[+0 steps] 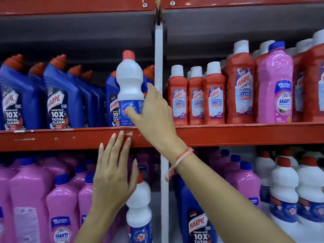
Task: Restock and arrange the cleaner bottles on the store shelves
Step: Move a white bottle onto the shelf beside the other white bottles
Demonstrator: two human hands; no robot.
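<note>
A white bottle [130,85] was gripped at its blue label by the right hand [154,111], upright on the red shelf edge [228,135], with blue bottles [63,95] behind and to the left of that hand. The left hand [112,174] was held open below, fingertips touching the shelf edge, a second white bottle [138,211] just beside its thumb.

A white upright post [158,58] divides red metal shelf beams [245,134], paint chipped along the front edge, with two bolts [144,5] fixed in the top rail [70,6].
</note>
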